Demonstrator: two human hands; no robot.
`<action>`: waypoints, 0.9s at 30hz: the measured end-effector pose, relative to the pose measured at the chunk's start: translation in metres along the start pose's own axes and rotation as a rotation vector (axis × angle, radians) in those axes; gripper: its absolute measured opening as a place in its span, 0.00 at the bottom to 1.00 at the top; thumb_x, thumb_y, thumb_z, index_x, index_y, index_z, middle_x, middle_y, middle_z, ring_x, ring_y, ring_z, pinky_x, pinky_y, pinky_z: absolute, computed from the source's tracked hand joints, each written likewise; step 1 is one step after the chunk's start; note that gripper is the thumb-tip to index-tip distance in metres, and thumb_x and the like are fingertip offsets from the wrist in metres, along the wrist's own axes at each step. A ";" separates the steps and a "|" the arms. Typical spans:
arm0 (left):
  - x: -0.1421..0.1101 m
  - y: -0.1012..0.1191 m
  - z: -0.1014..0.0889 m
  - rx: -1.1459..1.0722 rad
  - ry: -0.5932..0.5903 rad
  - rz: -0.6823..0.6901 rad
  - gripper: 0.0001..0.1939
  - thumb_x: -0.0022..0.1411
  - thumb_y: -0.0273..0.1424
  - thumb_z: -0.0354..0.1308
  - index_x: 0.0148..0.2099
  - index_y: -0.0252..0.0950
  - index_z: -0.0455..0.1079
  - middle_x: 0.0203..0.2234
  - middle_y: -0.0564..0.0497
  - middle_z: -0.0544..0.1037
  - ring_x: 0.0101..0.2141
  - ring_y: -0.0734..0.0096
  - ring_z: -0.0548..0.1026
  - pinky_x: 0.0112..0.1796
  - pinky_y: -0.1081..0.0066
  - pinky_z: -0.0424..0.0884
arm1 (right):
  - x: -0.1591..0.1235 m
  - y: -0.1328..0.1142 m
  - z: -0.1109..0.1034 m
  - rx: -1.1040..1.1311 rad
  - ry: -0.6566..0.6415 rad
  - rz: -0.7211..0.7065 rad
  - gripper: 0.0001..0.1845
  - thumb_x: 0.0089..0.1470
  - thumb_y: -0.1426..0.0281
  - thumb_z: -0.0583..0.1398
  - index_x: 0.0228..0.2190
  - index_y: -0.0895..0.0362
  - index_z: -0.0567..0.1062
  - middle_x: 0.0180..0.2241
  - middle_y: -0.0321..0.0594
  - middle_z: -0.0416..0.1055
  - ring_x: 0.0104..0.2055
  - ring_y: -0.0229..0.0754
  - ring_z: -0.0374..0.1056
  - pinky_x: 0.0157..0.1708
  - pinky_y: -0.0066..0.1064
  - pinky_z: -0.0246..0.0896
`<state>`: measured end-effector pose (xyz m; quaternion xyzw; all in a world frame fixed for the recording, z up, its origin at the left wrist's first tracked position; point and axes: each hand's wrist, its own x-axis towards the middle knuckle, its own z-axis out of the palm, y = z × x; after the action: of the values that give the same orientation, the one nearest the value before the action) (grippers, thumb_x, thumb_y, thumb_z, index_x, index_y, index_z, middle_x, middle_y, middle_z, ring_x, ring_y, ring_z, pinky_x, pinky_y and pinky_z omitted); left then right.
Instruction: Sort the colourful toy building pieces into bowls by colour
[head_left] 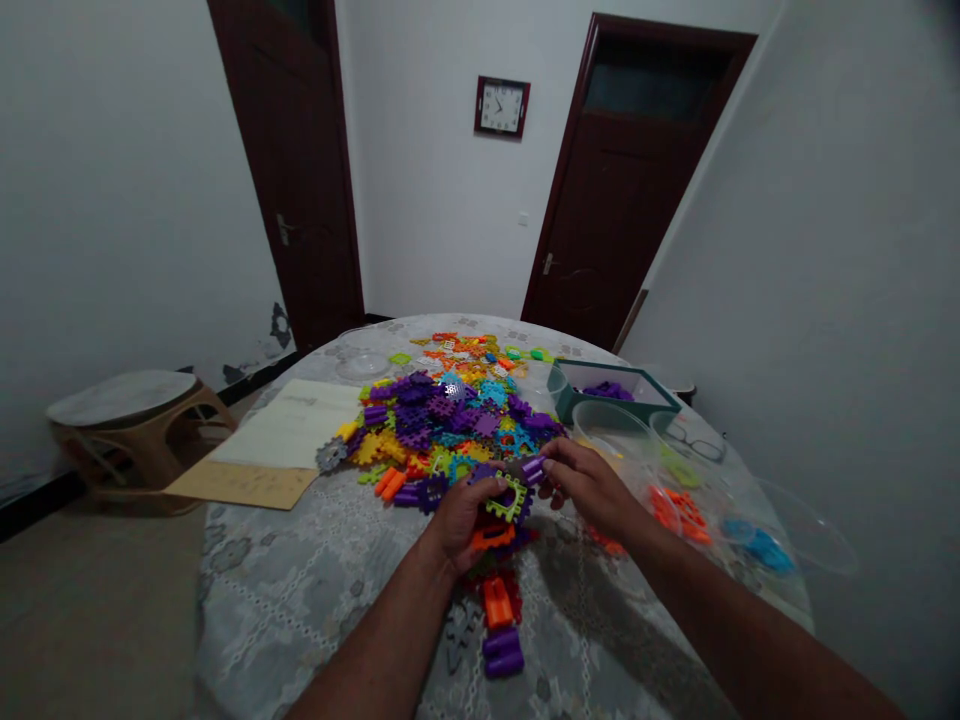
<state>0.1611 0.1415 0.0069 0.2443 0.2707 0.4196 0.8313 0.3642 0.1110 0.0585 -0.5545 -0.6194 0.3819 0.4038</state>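
Note:
My left hand (461, 518) is closed around an assembly of interlocking plastic pieces, with a lime-green toothed frame (507, 498) facing up under the thumb. An orange piece (492, 538) shows below that frame. At the assembly's right edge, my right hand (574, 475) pinches a small purple ribbed connector (533, 470), which meets or nearly meets the assembly; I cannot tell whether it is joined. Beneath the left wrist, an orange connector (497, 602) and a purple connector (503, 653) lie near the table's front. Just beyond the hands spreads a heap of mixed gear-like pieces (427, 410).
A green-rimmed box (637, 408) with purple pieces stands at the back right. Clear round tubs (600, 425) nearby hold orange and blue pieces, beside eyeglasses (697, 443). An open paper folder (247, 485) lies at the left table edge. A stool (142, 430) stands left of the table.

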 end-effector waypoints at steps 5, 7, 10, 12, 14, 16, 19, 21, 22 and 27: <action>-0.001 -0.001 0.002 0.010 -0.009 0.019 0.17 0.49 0.28 0.72 0.43 0.34 0.76 0.28 0.48 0.80 0.26 0.65 0.78 0.29 0.67 0.76 | -0.002 -0.004 -0.001 -0.083 -0.034 -0.051 0.07 0.65 0.64 0.57 0.40 0.53 0.74 0.31 0.36 0.76 0.33 0.42 0.74 0.30 0.31 0.71; 0.000 0.000 0.002 0.013 0.022 0.046 0.16 0.50 0.27 0.72 0.42 0.34 0.76 0.28 0.47 0.81 0.26 0.65 0.79 0.28 0.69 0.76 | -0.005 -0.009 -0.003 -0.101 -0.030 -0.056 0.07 0.66 0.64 0.57 0.40 0.53 0.74 0.31 0.36 0.75 0.33 0.42 0.74 0.31 0.31 0.71; 0.004 0.001 0.000 0.002 0.090 0.035 0.16 0.50 0.28 0.71 0.42 0.35 0.75 0.27 0.47 0.81 0.25 0.63 0.79 0.27 0.67 0.77 | -0.009 -0.017 -0.012 -0.134 -0.030 -0.062 0.07 0.66 0.64 0.57 0.38 0.53 0.74 0.28 0.34 0.73 0.28 0.39 0.70 0.27 0.28 0.67; 0.006 0.002 -0.001 0.005 0.137 0.012 0.15 0.51 0.29 0.71 0.41 0.35 0.74 0.26 0.47 0.81 0.23 0.63 0.79 0.25 0.67 0.77 | -0.005 -0.020 -0.025 -0.179 -0.030 -0.058 0.07 0.65 0.64 0.58 0.37 0.53 0.74 0.25 0.31 0.70 0.24 0.37 0.66 0.23 0.27 0.62; 0.007 0.003 -0.002 0.018 0.167 -0.002 0.14 0.52 0.31 0.71 0.40 0.34 0.74 0.26 0.47 0.81 0.22 0.63 0.79 0.22 0.67 0.76 | 0.009 -0.018 -0.045 -0.235 0.003 -0.021 0.06 0.63 0.65 0.59 0.36 0.53 0.75 0.23 0.30 0.68 0.22 0.36 0.65 0.20 0.25 0.59; 0.006 0.004 -0.002 0.022 0.178 0.000 0.13 0.52 0.30 0.70 0.40 0.34 0.73 0.26 0.49 0.80 0.21 0.65 0.77 0.20 0.69 0.75 | 0.029 -0.013 -0.069 -0.288 0.109 0.046 0.05 0.61 0.67 0.62 0.34 0.54 0.76 0.21 0.31 0.69 0.20 0.36 0.65 0.18 0.24 0.58; 0.005 0.005 0.000 0.019 0.184 0.001 0.14 0.51 0.28 0.70 0.40 0.34 0.73 0.24 0.52 0.78 0.19 0.68 0.75 0.17 0.70 0.73 | 0.063 -0.005 -0.106 -0.299 0.399 0.124 0.04 0.57 0.70 0.64 0.35 0.57 0.78 0.23 0.35 0.74 0.20 0.36 0.67 0.17 0.24 0.59; 0.005 0.006 0.000 0.013 0.183 -0.007 0.13 0.51 0.28 0.70 0.40 0.34 0.73 0.24 0.51 0.78 0.19 0.69 0.74 0.17 0.72 0.71 | 0.080 -0.002 -0.125 -0.271 0.557 0.137 0.11 0.58 0.72 0.62 0.43 0.59 0.79 0.29 0.40 0.79 0.21 0.36 0.69 0.19 0.24 0.62; 0.005 0.006 0.000 0.006 0.179 -0.012 0.13 0.51 0.28 0.70 0.39 0.34 0.73 0.24 0.51 0.78 0.19 0.69 0.74 0.16 0.73 0.69 | 0.085 -0.001 -0.131 -0.258 0.605 0.138 0.16 0.59 0.72 0.62 0.49 0.60 0.77 0.33 0.43 0.81 0.23 0.36 0.70 0.20 0.25 0.64; 0.007 0.007 -0.001 -0.040 0.122 -0.002 0.14 0.50 0.27 0.70 0.40 0.34 0.73 0.23 0.53 0.77 0.16 0.75 0.68 0.13 0.79 0.56 | 0.072 -0.005 -0.110 -0.208 0.514 0.054 0.20 0.60 0.72 0.61 0.54 0.59 0.75 0.45 0.49 0.82 0.29 0.39 0.74 0.25 0.29 0.71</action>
<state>0.1599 0.1508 0.0086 0.2015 0.3128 0.4381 0.8184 0.4597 0.1846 0.1110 -0.6878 -0.5178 0.1737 0.4782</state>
